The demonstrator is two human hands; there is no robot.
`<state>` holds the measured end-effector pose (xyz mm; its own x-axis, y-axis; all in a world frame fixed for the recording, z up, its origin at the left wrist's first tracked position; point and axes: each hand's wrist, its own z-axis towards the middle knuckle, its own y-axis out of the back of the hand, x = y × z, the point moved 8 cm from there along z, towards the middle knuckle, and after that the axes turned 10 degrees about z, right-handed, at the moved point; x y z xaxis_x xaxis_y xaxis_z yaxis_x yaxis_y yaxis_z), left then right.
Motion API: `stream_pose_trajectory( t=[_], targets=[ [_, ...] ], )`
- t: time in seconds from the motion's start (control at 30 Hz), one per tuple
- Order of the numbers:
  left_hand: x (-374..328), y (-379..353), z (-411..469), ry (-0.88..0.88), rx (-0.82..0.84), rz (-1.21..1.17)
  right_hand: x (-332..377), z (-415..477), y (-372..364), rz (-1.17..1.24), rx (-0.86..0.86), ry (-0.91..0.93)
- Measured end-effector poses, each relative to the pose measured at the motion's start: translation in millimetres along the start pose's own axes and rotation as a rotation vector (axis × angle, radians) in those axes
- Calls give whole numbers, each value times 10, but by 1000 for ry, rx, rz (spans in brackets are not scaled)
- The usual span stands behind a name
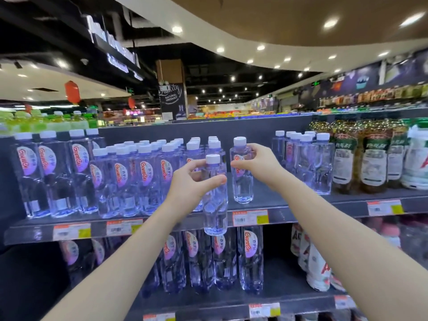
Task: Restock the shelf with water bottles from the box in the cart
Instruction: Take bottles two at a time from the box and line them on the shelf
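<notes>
My left hand (193,181) grips a clear water bottle (215,205) with a white cap, held upright in the air in front of the top shelf's edge. My right hand (257,164) holds the upper part of a second bottle (242,179), which stands on the dark top shelf (266,195). Rows of matching small bottles (148,174) fill the shelf to the left. Neither the box nor the cart is in view.
Larger water bottles (53,172) stand at the shelf's far left. Another group of small bottles (308,158) and brown-labelled drink bottles (361,158) stand to the right. A bare gap of shelf lies around the right-hand bottle. The lower shelf (208,300) holds more water bottles.
</notes>
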<state>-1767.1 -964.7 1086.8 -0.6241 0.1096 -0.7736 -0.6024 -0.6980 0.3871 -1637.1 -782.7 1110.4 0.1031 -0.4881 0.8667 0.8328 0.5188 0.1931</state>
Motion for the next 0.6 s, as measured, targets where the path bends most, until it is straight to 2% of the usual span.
stream_pose_trajectory(
  t=[0.37, 0.6],
  targets=[
    [201, -51, 122, 38, 4, -4, -347, 425, -26, -120, 114, -71],
    [124, -92, 145, 21, 12, 0, -402, 596, -11, -179, 76, 7]
  ],
)
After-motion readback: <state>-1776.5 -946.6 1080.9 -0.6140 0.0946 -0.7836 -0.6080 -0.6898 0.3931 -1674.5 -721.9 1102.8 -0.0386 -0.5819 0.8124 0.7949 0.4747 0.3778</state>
